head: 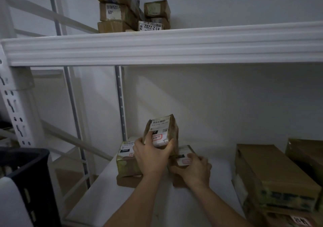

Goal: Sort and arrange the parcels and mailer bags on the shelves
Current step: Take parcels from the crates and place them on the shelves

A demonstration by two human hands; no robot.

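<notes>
Forearms cropped, right hand (194, 169) blurred, parcel (183, 157) half-hidden

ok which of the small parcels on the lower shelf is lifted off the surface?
The labelled parcel gripped by the left hand, tilted up above the others. The two beside it sit lower; the right hand grips one.

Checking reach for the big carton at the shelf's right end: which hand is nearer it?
Right. The right hand grips a small parcel, nearer the big carton; the left hand holds an upright parcel farther left.
</notes>
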